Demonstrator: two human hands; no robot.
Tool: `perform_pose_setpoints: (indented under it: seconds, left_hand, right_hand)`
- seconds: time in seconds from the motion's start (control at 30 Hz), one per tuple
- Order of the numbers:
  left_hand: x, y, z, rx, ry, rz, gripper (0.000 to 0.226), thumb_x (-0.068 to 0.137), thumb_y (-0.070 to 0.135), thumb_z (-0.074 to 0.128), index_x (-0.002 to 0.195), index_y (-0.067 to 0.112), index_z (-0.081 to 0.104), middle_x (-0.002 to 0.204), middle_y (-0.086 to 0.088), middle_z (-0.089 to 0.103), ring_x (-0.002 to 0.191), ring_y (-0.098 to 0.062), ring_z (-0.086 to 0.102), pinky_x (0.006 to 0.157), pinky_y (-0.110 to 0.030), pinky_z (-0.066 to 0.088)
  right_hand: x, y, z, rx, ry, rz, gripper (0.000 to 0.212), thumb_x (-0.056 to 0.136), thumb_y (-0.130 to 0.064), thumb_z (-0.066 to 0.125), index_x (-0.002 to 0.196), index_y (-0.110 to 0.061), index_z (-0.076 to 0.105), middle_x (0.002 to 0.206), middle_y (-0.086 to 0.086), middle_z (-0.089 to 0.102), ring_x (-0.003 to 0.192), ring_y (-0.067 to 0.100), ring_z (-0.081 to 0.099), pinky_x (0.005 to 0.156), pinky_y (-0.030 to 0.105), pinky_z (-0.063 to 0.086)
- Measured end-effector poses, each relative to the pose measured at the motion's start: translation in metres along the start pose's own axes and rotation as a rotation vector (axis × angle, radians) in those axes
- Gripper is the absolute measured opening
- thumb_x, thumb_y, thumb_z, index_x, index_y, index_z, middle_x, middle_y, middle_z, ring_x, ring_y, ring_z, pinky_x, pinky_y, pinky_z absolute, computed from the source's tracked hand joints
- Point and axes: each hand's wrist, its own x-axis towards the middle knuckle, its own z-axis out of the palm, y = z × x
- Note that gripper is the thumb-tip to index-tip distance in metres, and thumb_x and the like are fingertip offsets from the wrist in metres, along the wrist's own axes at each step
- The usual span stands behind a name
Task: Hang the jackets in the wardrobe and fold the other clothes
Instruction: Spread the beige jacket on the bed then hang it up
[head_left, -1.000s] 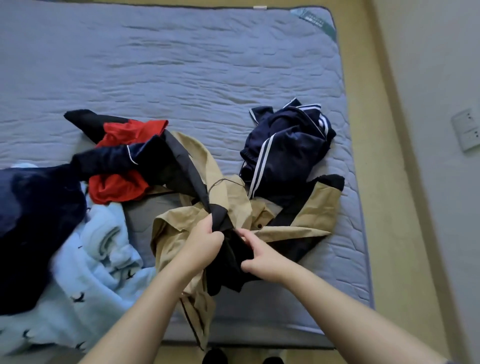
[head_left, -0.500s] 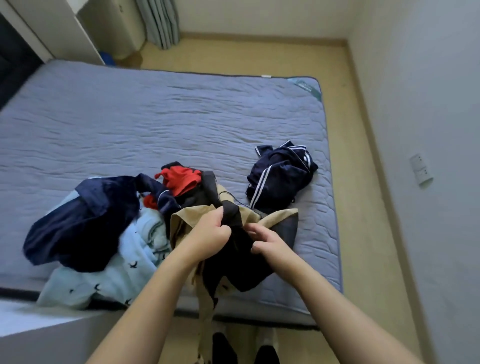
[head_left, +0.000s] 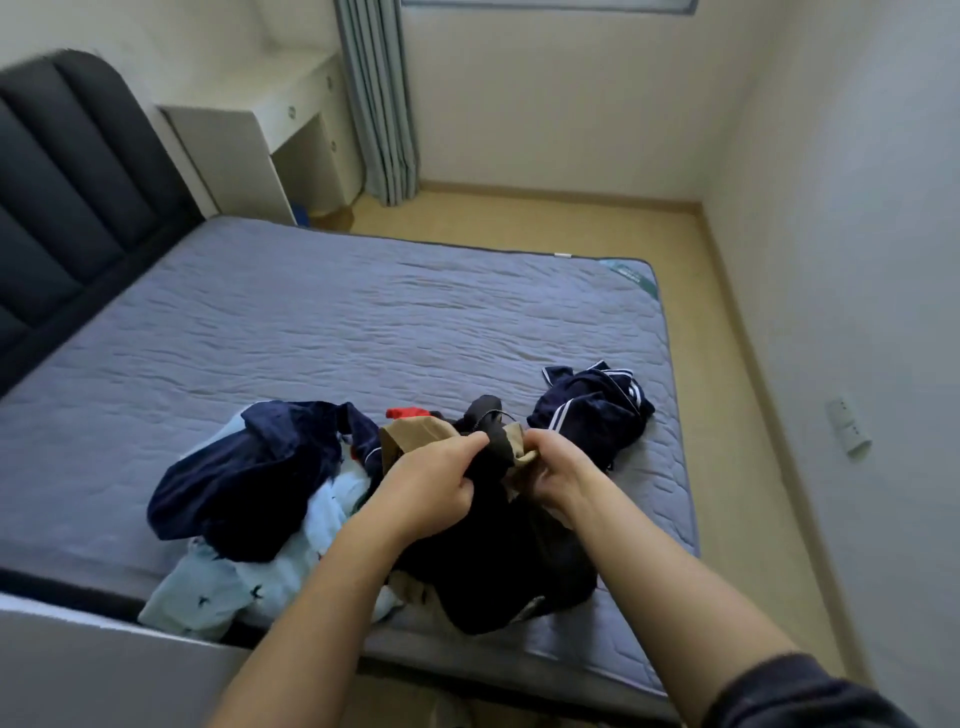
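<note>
Left hand (head_left: 431, 483): fingers curled tight round the bunched top of the jacket (head_left: 498, 571) — a firm grip.
Right hand (head_left: 561, 473): just beside the left hand, thumb and fingers closed on the same tan-and-black fabric.
Jacket: tan and black, held up at its top between both hands, dark body hanging down over the near edge of the bed (head_left: 363, 322), toward the near right corner.
Striped navy garment (head_left: 592, 410): crumpled near the bed's right edge, just beyond the right hand.
Dark navy garment (head_left: 244, 478): heaped left of the jacket, lying over a pale blue bird-print garment (head_left: 228, 587) that spills over the near edge.
Red garment (head_left: 408, 413): only a scrap peeking out behind the jacket.
Bed: grey quilted mattress, dark padded headboard (head_left: 67, 197) at the left end.
Room: curtain (head_left: 379, 104) beyond the far edge — wall socket (head_left: 847, 431) on the right wall.
</note>
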Motion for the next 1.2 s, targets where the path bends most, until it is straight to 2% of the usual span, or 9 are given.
perform_pose_setpoints:
  seconds: [0.17, 0.37, 0.47, 0.53, 0.6, 0.77, 0.9, 1.03, 1.2]
  left_hand:
    - [-0.003, -0.037, -0.004, -0.282, 0.117, -0.098, 0.045, 0.085, 0.017, 0.059, 0.123, 0.031, 0.038, 0.087, 0.006, 0.056, 0.074, -0.012, 0.058, 0.072, -0.03, 0.046]
    - [0.009, -0.057, -0.018, -0.725, 0.099, -0.124, 0.016, 0.088, 0.031, 0.065, 0.102, 0.028, 0.06, 0.09, 0.002, 0.067, 0.078, -0.002, 0.063, 0.07, -0.016, 0.047]
    - [0.013, -0.055, -0.019, -0.848, 0.054, -0.204, 0.033, 0.088, 0.041, 0.061, 0.1, 0.01, 0.057, 0.077, 0.001, 0.058, 0.062, -0.001, 0.056, 0.062, -0.02, 0.046]
    - [0.019, -0.052, -0.015, -0.932, -0.047, -0.258, 0.025, 0.092, 0.035, 0.057, 0.103, 0.012, 0.058, 0.084, -0.002, 0.061, 0.073, -0.01, 0.06, 0.072, -0.033, 0.05]
    - [0.023, -0.038, -0.013, -1.06, -0.131, -0.278, 0.015, 0.096, 0.027, 0.053, 0.109, 0.021, 0.059, 0.103, -0.006, 0.064, 0.092, -0.019, 0.061, 0.083, -0.039, 0.05]
    - [0.05, 0.005, -0.034, -1.8, -0.09, -0.188, 0.044, 0.088, 0.043, 0.05, 0.112, 0.011, 0.068, 0.11, -0.011, 0.068, 0.103, -0.021, 0.063, 0.094, -0.034, 0.047]
    - [0.072, 0.04, -0.071, -1.885, 0.089, -0.182, 0.037, 0.087, 0.014, 0.049, 0.053, 0.011, 0.061, 0.054, -0.005, 0.059, 0.051, -0.015, 0.06, 0.057, -0.02, 0.053]
    - [0.081, 0.077, -0.105, -1.788, 0.225, -0.114, 0.017, 0.088, 0.011, 0.058, 0.073, 0.01, 0.066, 0.069, -0.004, 0.068, 0.06, -0.014, 0.066, 0.062, -0.023, 0.055]
    - [0.085, 0.112, -0.113, -1.497, 0.218, -0.019, 0.014, 0.087, 0.021, 0.064, 0.083, 0.01, 0.072, 0.083, -0.004, 0.073, 0.076, -0.014, 0.069, 0.076, -0.028, 0.054]
  right_hand:
    - [0.0, -0.032, 0.022, 0.245, -0.051, -0.185, 0.035, 0.088, 0.001, 0.039, 0.056, -0.013, 0.041, 0.047, -0.003, 0.037, 0.035, 0.005, 0.032, 0.042, 0.009, 0.023]
    - [-0.031, -0.075, 0.042, 0.334, -0.101, -0.466, 0.015, 0.091, -0.005, 0.046, 0.087, -0.006, 0.06, 0.054, -0.002, 0.053, 0.043, 0.007, 0.051, 0.044, 0.013, 0.039]
    - [-0.052, -0.097, 0.044, 0.301, -0.135, -0.567, 0.046, 0.063, -0.01, 0.07, 0.107, -0.002, 0.061, 0.071, 0.002, 0.049, 0.061, 0.008, 0.048, 0.056, 0.016, 0.035]
    - [-0.062, -0.111, 0.043, 0.38, -0.144, -0.621, 0.015, 0.082, -0.01, 0.053, 0.096, -0.006, 0.056, 0.082, 0.006, 0.049, 0.075, 0.012, 0.049, 0.071, 0.02, 0.034]
    - [-0.069, -0.123, 0.036, 0.406, -0.139, -0.657, 0.02, 0.091, -0.008, 0.037, 0.089, -0.005, 0.057, 0.081, 0.008, 0.053, 0.077, 0.014, 0.052, 0.081, 0.024, 0.036]
    - [-0.088, -0.13, 0.028, 0.358, -0.148, -0.696, 0.01, 0.08, -0.01, 0.055, 0.086, -0.002, 0.057, 0.072, 0.01, 0.055, 0.067, 0.018, 0.055, 0.073, 0.026, 0.045]
    - [-0.091, -0.134, 0.01, 0.281, 0.011, -0.668, 0.028, 0.096, -0.006, 0.033, 0.076, -0.009, 0.052, 0.053, 0.003, 0.059, 0.047, 0.011, 0.059, 0.047, 0.018, 0.049]
    - [-0.099, -0.131, -0.013, -0.253, 0.42, -0.638, 0.021, 0.092, -0.011, 0.045, 0.11, -0.019, 0.05, 0.077, 0.006, 0.054, 0.055, 0.013, 0.049, 0.039, 0.017, 0.037]
    - [-0.114, -0.111, -0.023, -0.525, 0.392, -0.877, 0.056, 0.084, -0.034, 0.06, 0.135, -0.026, 0.039, 0.131, 0.003, 0.051, 0.105, 0.015, 0.056, 0.095, 0.034, 0.047]
